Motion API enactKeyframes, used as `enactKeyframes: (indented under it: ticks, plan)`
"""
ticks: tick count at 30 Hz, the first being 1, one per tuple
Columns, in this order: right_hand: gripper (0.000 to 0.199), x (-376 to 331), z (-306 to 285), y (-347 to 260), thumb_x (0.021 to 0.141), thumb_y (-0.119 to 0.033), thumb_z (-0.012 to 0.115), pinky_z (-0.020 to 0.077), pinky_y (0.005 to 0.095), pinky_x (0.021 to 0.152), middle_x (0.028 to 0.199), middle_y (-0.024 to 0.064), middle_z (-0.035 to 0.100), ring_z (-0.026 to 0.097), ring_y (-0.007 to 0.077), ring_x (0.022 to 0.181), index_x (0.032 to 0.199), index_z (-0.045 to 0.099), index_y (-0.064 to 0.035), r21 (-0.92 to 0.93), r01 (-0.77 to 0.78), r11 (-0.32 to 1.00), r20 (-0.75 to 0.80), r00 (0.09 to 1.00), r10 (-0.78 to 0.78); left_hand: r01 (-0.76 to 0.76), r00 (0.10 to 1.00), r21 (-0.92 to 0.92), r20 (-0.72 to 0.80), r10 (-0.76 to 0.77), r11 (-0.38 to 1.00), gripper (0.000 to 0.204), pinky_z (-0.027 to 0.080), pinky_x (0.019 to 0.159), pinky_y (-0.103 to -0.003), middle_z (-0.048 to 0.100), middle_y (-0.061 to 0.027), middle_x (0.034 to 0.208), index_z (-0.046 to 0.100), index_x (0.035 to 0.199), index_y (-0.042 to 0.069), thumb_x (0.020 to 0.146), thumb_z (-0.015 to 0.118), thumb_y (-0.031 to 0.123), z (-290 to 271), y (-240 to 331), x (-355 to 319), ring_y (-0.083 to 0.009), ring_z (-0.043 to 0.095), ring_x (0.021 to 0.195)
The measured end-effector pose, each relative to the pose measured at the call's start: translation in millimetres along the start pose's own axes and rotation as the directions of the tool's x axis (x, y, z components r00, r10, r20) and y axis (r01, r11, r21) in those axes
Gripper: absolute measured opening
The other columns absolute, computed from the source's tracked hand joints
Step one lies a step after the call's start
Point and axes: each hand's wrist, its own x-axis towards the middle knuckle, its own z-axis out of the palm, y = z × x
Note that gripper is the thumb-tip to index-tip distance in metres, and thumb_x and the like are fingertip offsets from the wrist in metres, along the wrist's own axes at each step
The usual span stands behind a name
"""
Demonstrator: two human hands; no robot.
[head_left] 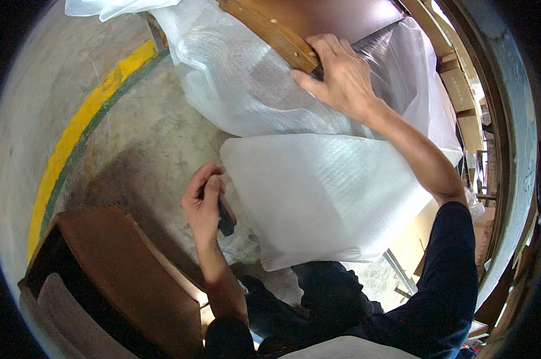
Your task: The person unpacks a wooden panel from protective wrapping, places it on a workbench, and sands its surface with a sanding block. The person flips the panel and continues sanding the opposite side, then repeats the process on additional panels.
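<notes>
The wooden piece (pixel 270 30), a brown curved-edged furniture part, lies near the top of the view, wrapped for the most part in clear bubble wrap (pixel 252 90); only its rim and a stretch of dark top show bare, so the wrapping looks well along but not finished, with that edge left uncovered and nothing seen that holds the wrap closed. The right hand (pixel 336 75) lies flat on it, fingers spread, thumb against the wooden rim, pressing the wrap down. A loose sheet of white foam wrap (pixel 318 191) hangs below, toward the person, its lower corner free. The left hand (pixel 203 206) is closed around a small dark tool (pixel 225 218), held just beside the sheet's left edge; what kind of tool it is cannot be told. Beneath is a stained concrete floor (pixel 139 137) with a yellow line (pixel 79 131) curving across it. A brown wooden cabinet (pixel 121 269) stands at lower left, and cardboard boxes (pixel 462 90) are stacked at the right.
</notes>
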Motion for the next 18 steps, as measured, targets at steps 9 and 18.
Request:
enactKeyframes:
  ticks: [9, 18]
  plan:
    - [0.033, -6.0, 0.0, -5.7, 0.079, -0.027, 0.069, 0.048, 0.0408, 0.064, 0.083, 0.0167, 0.063, 0.062, 0.0321, 0.072, 0.091, 0.06, 0.0026, 0.237, -0.16, 0.958, 0.047, 0.987, 0.153, -0.16, 0.98, 0.084, 0.135, 0.148, 0.984, 0.023, 0.047, 0.07, -0.025, 0.066, -0.0047, 0.086, 0.066, 0.11, -0.002, 0.093, 0.061, 0.013, 43.7, 43.6, 7.0, -0.0097, 0.057, 0.077]
    - [0.03, -27.0, -5.5, -57.3, 0.079, -0.023, 0.068, 0.0487, 0.0426, 0.063, 0.084, 0.0143, 0.06, 0.062, 0.0348, 0.076, 0.093, 0.056, 0.0001, 0.367, -0.097, 0.925, 0.043, 0.995, 0.088, -0.126, 0.985, -0.079, 0.111, 0.135, 0.989, 0.051, 0.046, 0.066, -0.024, 0.063, -0.0047, 0.08, 0.061, 0.116, -0.005, 0.091, 0.065, 0.039, 81.9, 70.8, 45.0, -0.0104, 0.057, 0.073]
